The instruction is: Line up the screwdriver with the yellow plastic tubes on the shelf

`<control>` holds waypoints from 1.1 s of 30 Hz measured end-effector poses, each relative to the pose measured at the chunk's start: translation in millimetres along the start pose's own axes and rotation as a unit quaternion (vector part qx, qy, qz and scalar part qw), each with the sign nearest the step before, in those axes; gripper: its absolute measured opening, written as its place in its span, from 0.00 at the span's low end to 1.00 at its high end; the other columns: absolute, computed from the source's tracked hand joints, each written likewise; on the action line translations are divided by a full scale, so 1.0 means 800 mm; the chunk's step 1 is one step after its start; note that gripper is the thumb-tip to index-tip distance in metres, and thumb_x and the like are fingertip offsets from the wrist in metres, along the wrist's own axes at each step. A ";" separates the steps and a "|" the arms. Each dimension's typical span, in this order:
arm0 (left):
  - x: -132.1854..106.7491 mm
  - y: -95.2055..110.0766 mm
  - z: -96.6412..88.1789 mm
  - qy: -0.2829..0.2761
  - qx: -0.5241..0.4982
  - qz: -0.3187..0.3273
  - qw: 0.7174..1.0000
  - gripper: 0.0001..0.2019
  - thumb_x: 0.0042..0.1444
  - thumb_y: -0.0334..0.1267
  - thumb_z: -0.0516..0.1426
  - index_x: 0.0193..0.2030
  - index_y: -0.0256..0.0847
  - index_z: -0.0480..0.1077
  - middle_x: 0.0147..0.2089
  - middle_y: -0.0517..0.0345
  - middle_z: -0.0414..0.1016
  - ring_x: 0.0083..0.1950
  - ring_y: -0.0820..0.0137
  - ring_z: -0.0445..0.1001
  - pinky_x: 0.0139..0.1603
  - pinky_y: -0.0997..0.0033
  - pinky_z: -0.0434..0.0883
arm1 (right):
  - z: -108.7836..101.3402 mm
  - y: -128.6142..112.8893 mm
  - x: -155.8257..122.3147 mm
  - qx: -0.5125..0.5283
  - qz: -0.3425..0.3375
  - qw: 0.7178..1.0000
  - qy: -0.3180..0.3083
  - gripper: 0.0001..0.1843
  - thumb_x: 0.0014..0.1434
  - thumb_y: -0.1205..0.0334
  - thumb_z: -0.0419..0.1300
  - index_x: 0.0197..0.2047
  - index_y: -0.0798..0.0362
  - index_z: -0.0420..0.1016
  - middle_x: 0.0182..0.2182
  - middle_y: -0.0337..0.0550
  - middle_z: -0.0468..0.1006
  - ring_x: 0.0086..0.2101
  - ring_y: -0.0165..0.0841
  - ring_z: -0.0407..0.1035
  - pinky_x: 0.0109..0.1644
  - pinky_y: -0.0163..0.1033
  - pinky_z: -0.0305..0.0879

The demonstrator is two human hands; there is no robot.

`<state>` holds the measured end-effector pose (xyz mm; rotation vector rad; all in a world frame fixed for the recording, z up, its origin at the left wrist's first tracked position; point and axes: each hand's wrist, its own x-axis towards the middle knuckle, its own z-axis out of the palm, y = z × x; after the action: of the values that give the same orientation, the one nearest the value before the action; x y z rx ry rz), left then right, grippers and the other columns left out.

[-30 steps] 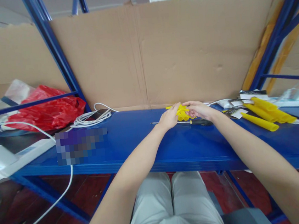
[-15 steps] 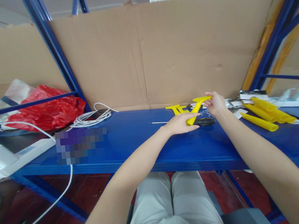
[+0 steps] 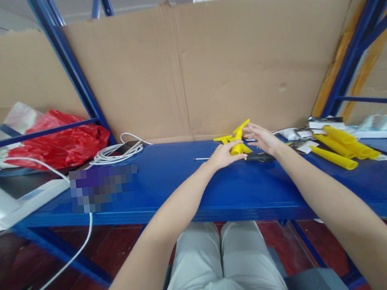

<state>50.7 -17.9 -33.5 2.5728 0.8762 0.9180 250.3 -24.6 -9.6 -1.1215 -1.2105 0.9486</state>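
My left hand (image 3: 225,155) is closed around the stem of a yellow T-shaped plastic piece (image 3: 238,138), which stands tilted with its crossbar at the top. Close to that crossbar, on its right, is my right hand (image 3: 261,137), its fingers stretched out and apart. Whether a fingertip still touches the piece is hard to see. Behind my left hand lie more yellow T-shaped pieces (image 3: 222,138), partly covered. A screwdriver with a black handle (image 3: 260,157) lies on the blue tabletop below my hands, its middle hidden.
Several yellow tubes (image 3: 335,157) lie at the right among small packets and boxes (image 3: 326,123). A red plastic bag (image 3: 61,138), a coiled white cable (image 3: 116,154) and a white power strip (image 3: 36,198) occupy the left. Cardboard (image 3: 186,72) walls the back.
The held yellow piece has moved left and turned more upright in my left hand. My right hand has followed leftward, and its fingers have opened from their pinch on the crossbar.
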 end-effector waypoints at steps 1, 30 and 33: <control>0.001 -0.002 -0.001 0.013 0.000 -0.011 1.000 0.28 0.58 0.45 0.65 0.64 0.39 0.72 0.53 0.50 0.82 0.47 0.63 0.81 0.52 0.67 0.73 | 0.005 0.003 -0.002 -0.019 0.000 1.000 -0.009 0.16 0.58 0.53 0.64 0.50 0.42 0.74 0.55 0.41 0.79 0.50 0.36 0.73 0.48 0.43 0.71; 0.005 -0.021 -0.007 -0.036 0.132 -0.152 0.979 0.19 0.63 0.36 0.61 0.61 0.39 0.75 0.61 0.48 0.77 0.62 0.61 0.76 0.64 0.68 0.69 | 0.024 0.032 0.009 -0.497 -0.147 0.849 -0.109 0.17 0.55 0.72 0.58 0.45 0.55 0.84 0.51 0.51 0.82 0.50 0.42 0.77 0.59 0.47 0.70; 0.005 -0.024 -0.008 -0.035 0.129 -0.136 0.982 0.17 0.64 0.34 0.60 0.59 0.39 0.77 0.60 0.50 0.78 0.61 0.62 0.76 0.64 0.68 0.69 | 0.022 0.037 0.012 -0.492 -0.157 0.850 -0.106 0.16 0.55 0.72 0.59 0.44 0.56 0.83 0.50 0.53 0.82 0.48 0.42 0.78 0.57 0.46 0.72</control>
<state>40.5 -0.3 -35.1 2.5819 1.3634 0.6680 235.0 -6.9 -36.8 -1.5363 -2.0978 0.1337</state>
